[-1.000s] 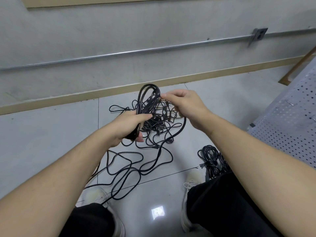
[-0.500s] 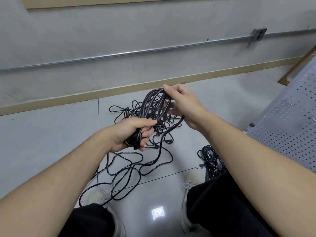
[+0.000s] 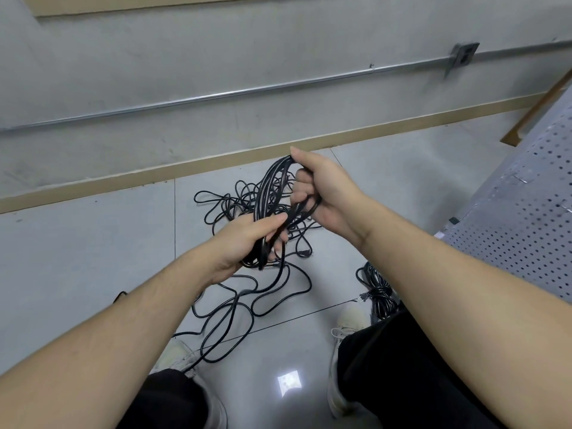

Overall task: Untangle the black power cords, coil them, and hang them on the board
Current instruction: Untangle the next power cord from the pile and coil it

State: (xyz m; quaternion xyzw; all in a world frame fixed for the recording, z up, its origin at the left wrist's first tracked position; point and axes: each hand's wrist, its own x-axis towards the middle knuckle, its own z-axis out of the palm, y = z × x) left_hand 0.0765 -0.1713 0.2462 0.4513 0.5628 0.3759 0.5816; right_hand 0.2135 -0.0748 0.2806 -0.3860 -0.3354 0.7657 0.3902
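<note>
1. Head view, the only one I've got: my left hand (image 3: 244,239) has its fingers wrapped round the bottom of a bundle of black rubbery power cord loops (image 3: 272,193), held up above the floor.
2. My right hand (image 3: 322,193) grips the top and far side of that same bundle, thumb on the upper bend. The fingers are mostly hidden behind the strands.
3. Below it, a loose tangle of thin black cords (image 3: 253,292) sprawls over the grey floor tiles (image 3: 77,258); can't really tell which strand runs up into the bundle.
4. A second black coiled cord (image 3: 379,292) lies by my right shoe, half cut off by my forearm.
5. The perforated grey metal board (image 3: 520,218) sits at the right edge, cropped.
</note>
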